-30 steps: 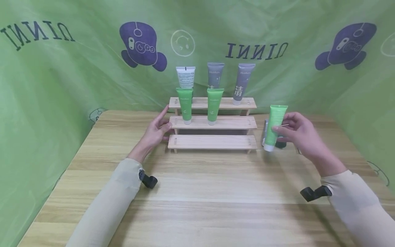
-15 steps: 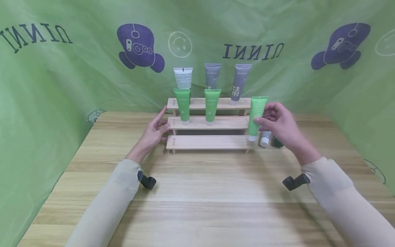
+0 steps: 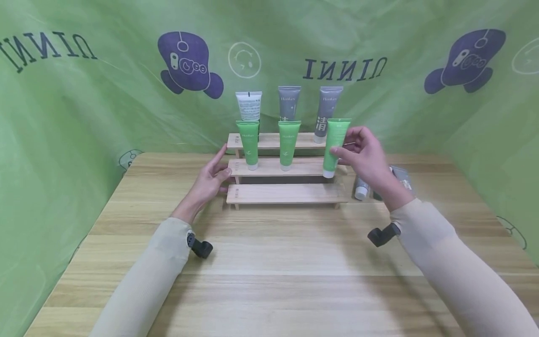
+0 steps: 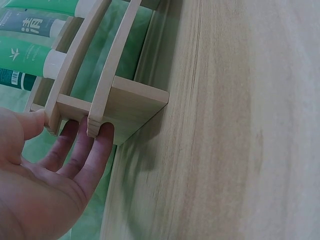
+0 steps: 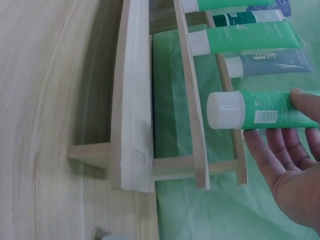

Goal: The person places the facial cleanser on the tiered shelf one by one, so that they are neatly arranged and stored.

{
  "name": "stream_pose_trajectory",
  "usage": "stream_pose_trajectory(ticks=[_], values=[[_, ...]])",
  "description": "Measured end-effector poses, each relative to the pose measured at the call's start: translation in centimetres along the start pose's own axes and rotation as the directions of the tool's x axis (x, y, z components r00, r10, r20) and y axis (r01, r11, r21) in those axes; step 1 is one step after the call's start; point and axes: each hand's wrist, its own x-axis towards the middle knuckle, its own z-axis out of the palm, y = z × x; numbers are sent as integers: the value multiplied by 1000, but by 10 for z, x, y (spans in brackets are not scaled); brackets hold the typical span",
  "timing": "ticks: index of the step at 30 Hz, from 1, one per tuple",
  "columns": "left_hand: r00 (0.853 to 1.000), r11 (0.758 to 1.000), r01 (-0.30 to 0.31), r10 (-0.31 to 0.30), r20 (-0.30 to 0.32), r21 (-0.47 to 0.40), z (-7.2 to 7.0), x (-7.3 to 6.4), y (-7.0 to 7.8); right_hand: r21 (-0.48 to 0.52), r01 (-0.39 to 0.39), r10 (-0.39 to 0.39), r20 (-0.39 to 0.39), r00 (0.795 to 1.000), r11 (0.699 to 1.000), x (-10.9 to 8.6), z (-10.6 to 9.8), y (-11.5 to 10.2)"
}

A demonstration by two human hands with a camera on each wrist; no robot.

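Right hand [image 3: 364, 152] pinching a green tube [image 3: 335, 146], fingertips hidden behind it, left hand [image 3: 208, 179] gripping a wooden rack [image 3: 286, 193] by one end, grey tubes [image 3: 403, 177] partly covered by right wrist [image 3: 396, 196]

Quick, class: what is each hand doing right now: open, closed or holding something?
Left hand: holding the left end of the wooden rack.
Right hand: holding a green tube, cap down.
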Motion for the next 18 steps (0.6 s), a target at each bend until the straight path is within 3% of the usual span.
stream_pose_trajectory(ticks=[8, 18], values=[[1000, 1000, 4, -4, -2, -6, 0, 1, -1, 49, -6, 8, -27, 1000, 999, 9, 11, 3], [1000, 1000, 1, -1, 1, -6, -1, 1, -1, -15, 68, -69, -98, 993, 998, 16, 23, 9]])
